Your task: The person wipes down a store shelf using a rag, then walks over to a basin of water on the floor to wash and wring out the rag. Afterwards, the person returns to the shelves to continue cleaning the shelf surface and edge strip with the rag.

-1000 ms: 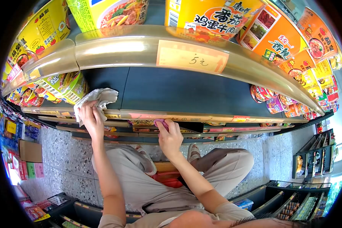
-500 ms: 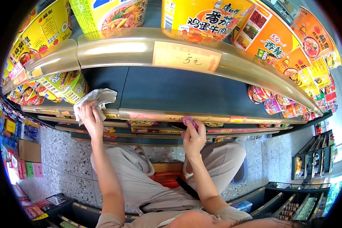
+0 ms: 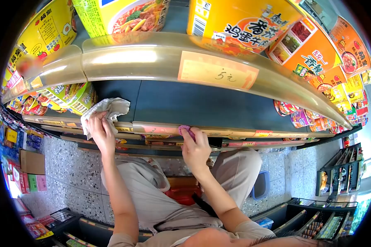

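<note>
My left hand (image 3: 99, 128) is closed on a crumpled white cloth (image 3: 118, 108) at the front edge of the dark shelf (image 3: 185, 103). Beside the cloth stand green noodle cups (image 3: 81, 99). My right hand (image 3: 197, 147) pinches a small purple cloth or scrubber (image 3: 186, 131) against the shelf's price strip (image 3: 231, 133); which of the two it is, I cannot tell. A dark flat object (image 3: 215, 142) shows just right of that hand, partly hidden.
Above hangs an upper shelf edge with a handwritten price tag (image 3: 218, 70) and large noodle tubs (image 3: 247, 24). More noodle cups (image 3: 303, 117) line the right. A blue-grey bin (image 3: 260, 185), red stool (image 3: 181, 193) and cardboard box (image 3: 32, 161) are lower down.
My right hand has slid left along the price strip with the purple item. The left hand and white cloth have barely moved. The view has shifted slightly.
</note>
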Demonstrator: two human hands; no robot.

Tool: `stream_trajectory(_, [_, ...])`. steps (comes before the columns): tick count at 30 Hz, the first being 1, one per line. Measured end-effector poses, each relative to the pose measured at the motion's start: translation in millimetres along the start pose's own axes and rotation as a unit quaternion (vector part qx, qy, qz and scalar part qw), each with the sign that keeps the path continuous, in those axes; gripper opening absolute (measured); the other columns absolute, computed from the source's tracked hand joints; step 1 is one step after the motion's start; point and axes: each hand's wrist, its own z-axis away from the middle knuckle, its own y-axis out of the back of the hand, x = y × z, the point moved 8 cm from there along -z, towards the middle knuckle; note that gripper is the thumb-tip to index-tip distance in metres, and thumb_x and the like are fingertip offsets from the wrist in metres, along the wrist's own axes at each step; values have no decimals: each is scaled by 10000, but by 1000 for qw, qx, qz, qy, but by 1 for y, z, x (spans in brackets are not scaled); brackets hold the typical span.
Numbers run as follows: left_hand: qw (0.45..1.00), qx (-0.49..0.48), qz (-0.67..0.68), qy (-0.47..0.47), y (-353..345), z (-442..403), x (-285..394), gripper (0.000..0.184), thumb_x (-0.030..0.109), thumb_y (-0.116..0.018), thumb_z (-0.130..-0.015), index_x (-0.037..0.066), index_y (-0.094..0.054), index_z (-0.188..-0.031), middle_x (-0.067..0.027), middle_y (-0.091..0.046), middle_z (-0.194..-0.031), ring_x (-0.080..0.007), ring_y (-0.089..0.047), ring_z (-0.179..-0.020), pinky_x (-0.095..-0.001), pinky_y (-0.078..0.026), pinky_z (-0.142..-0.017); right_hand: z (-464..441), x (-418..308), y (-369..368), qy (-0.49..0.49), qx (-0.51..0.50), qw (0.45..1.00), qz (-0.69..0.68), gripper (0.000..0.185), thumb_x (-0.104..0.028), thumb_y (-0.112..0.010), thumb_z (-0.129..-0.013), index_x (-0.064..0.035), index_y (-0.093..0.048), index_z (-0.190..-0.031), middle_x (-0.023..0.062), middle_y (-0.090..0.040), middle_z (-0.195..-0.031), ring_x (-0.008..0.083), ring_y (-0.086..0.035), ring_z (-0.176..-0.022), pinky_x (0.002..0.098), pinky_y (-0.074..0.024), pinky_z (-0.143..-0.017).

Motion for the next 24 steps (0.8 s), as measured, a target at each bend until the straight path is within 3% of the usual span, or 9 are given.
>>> stream_trajectory(9, [1000,9,-2,-5,1,1,1,186,19,-491,-919,48,-626,-1044,-129,-609,-1088,-330,-530,-1163,-520,-220,-1133,-7,-25,-20,21,-28,999,-19,483,37,-694,-610,-102,-710,-1072,91,-606,-1046,295,-604,-855,384,-525,-684])
stream_trajectory(24, [1000,14,11,11,0,1,0,186,19,-488,-915,48,-630,-1031,-124,-611,-1071,-336,-530,-1162,-512,-226,-1132,17,44,24,-69,81,994,2,391,92,-644,-741,-104,-727,-1069,125,-613,-1026,302,-613,-892,376,-516,-734])
